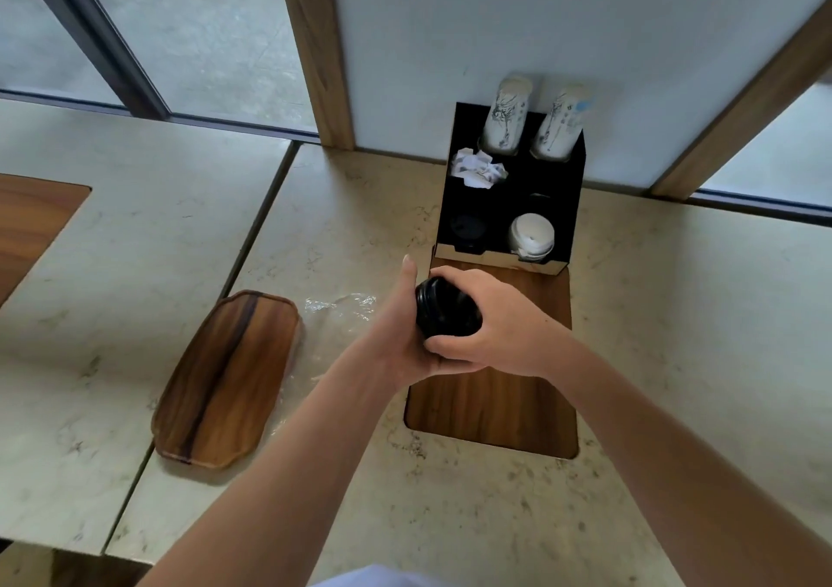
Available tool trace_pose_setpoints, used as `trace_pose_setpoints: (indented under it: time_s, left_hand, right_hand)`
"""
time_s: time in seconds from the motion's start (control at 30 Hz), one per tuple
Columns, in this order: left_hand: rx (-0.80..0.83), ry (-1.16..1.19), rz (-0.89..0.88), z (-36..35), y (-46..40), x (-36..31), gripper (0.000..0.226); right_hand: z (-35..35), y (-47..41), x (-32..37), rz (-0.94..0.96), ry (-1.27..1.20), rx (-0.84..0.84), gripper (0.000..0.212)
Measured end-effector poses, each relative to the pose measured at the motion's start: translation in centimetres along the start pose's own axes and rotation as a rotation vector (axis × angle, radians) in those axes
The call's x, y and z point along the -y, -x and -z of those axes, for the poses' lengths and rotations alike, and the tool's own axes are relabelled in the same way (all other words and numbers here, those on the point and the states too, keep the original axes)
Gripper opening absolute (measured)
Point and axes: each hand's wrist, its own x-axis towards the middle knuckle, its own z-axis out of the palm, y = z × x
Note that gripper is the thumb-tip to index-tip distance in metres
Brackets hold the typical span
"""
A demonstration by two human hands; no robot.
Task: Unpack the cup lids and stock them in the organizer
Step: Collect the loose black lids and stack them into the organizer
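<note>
A stack of black cup lids (pixel 443 312) is held between both hands just in front of the black organizer (pixel 567 208). My left hand (pixel 400 339) supports the stack from the left and below, thumb up. My right hand (pixel 499 330) wraps over its top and right side. In the organizer, white lids (pixel 531 235) fill the front right slot and black lids (pixel 468 228) sit low in the front left slot. Two stacks of paper cups (pixel 533 118) stand in the back slots. Crumpled paper (pixel 477 168) lies in the middle left slot.
Clear plastic wrap (pixel 337 312) lies on the marble counter (pixel 675 361) left of my hands. A wooden tray (pixel 225 379) rests further left. A wooden inset panel (pixel 495 406) sits under my hands. A white wall with wood trim stands behind the organizer.
</note>
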Motion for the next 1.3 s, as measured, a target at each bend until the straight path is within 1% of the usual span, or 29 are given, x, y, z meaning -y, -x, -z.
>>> trace_pose_setpoints:
  time_s: [0.1,0.23,0.33,0.4,0.5,0.57,0.63,0.7,0.73,0.87,0.97,1.03,1.1,1.17,1.23,1.3]
  left_hand:
    - [0.009,-0.019,-0.034,-0.6,-0.4,-0.2,0.076]
    - [-0.022,-0.026,-0.092,-1.1,-1.5,-0.5,0.063]
    - [0.008,0.019,-0.071,-1.4,-2.6,-0.8,0.067]
    - [0.057,0.001,-0.062,-1.6,-3.3,-1.1,0.066]
    - [0.102,-0.073,-0.072,-1.7,-4.7,-1.7,0.050]
    - [0.086,-0.104,-0.071,-1.8,-5.9,-2.1,0.045]
    - [0.069,-0.126,-0.077,-2.1,-7.3,-2.9,0.043]
    - [0.074,-0.134,-0.079,-2.5,-8.9,-3.7,0.044]
    - [0.081,-0.134,-0.079,-2.6,-9.6,-4.1,0.042]
    - [0.061,-0.142,-0.091,-2.7,-12.6,-5.7,0.037]
    - [0.002,-0.166,-0.122,-2.3,-14.4,-6.8,0.036]
    - [-0.082,-0.246,-0.183,-1.8,-15.4,-7.3,0.030]
    - [-0.196,-0.320,-0.243,-1.2,-16.3,-7.7,0.025]
    - [-0.323,-0.363,-0.302,-0.8,-17.2,-8.2,0.020]
    - [-0.406,-0.384,-0.362,-0.6,-18.2,-8.7,0.023]
    - [-0.423,-0.431,-0.420,-0.6,-19.2,-9.1,0.031]
  right_hand:
    - [0.5,0.2,-0.3,0.006,-0.055,-0.087,0.081]
    - [0.8,-0.1,-0.7,-0.033,-0.031,-0.087,0.097]
    - [0.7,-0.8,-1.3,-0.075,-0.008,-0.088,0.101]
    - [0.8,-1.4,-1.7,-0.102,-0.016,-0.098,0.095]
    - [1.1,-2.4,-2.8,-0.107,0.019,-0.100,0.072]
    - [1.4,-3.2,-3.8,-0.127,0.036,-0.109,0.068]
    - [1.8,-4.1,-5.1,-0.142,0.025,-0.116,0.079]
    - [2.4,-5.2,-6.2,-0.153,0.007,-0.091,0.095]
    - [2.7,-5.8,-6.7,-0.159,-0.003,-0.075,0.099]
    - [3.5,-9.0,-8.8,-0.192,-0.012,-0.075,0.093]
    - [3.3,-11.3,-10.6,-0.302,0.024,-0.115,0.104]
    - [2.8,-12.5,-11.7,-0.384,0.025,-0.158,0.107]
    - [2.1,-13.9,-12.4,-0.435,0.077,-0.205,0.101]
    - [1.7,-15.6,-12.8,-0.454,0.167,-0.271,0.092]
    - [1.6,-17.8,-13.0,-0.457,0.265,-0.323,0.088]
    - [1.6,-19.9,-13.2,-0.475,0.351,-0.318,0.089]
